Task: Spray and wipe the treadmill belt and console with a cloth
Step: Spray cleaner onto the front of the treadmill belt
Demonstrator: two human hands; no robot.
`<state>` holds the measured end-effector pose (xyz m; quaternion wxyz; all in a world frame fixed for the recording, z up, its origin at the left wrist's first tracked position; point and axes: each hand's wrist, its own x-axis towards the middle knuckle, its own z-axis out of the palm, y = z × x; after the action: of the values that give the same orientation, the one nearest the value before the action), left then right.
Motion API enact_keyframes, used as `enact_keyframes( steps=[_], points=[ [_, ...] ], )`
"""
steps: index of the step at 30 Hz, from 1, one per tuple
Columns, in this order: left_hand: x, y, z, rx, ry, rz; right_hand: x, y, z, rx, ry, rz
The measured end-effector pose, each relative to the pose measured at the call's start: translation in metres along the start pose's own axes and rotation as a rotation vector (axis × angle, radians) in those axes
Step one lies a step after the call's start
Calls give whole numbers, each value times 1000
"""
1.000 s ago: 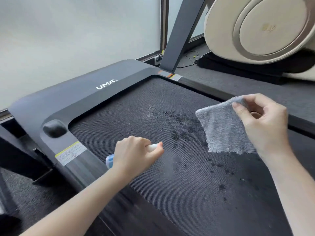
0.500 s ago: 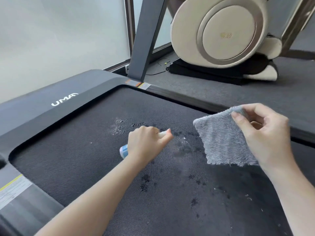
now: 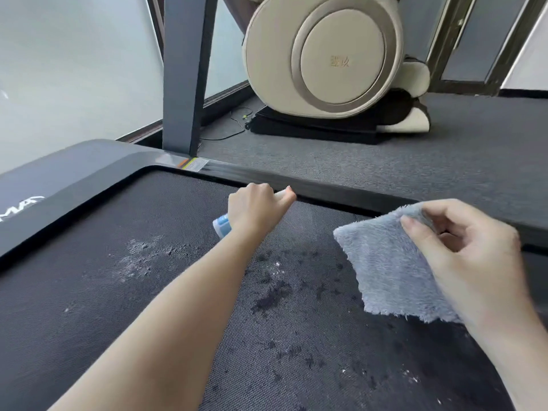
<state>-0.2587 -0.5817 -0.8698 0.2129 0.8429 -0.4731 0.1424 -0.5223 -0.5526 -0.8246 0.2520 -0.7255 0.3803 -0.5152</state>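
The dark textured treadmill belt [image 3: 124, 315] fills the lower view, speckled with wet dark spots and pale foamy patches. My left hand [image 3: 255, 207] grips a small spray bottle [image 3: 221, 226] with a blue and white label, its white top under my forefinger, close to the belt's far right edge. My right hand [image 3: 462, 256] pinches the upper corner of a grey fluffy cloth [image 3: 385, 268], which hangs just above the belt on the right. The console is out of view.
A black side rail [image 3: 341, 192] borders the belt on the right, and a grey upright post [image 3: 184, 75] rises from the front cover [image 3: 89, 164]. A beige massage chair [image 3: 323, 54] stands on the grey carpet [image 3: 415, 161] beyond, with a thin cable beside it.
My left hand with the spray bottle has moved across the belt toward the right rail, leaving more wet spots. The view swung right. The cloth stays in my right hand.
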Motion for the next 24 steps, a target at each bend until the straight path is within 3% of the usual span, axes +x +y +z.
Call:
enact_keyframes(
  steps=[6,12,17,24],
  points=[
    [14,14,6,-31,-46,-35,-1,0,2,-12,-5,-11],
    [17,6,-6,-61,17,-62,-6,2,9,29,0,7],
    [-4,-34,-27,-178,-85,-158,-8,-11,27,53,-54,-6],
    [-55,-133,-102,-63,23,-236,-18,-53,99,178,-267,-78]
  ],
)
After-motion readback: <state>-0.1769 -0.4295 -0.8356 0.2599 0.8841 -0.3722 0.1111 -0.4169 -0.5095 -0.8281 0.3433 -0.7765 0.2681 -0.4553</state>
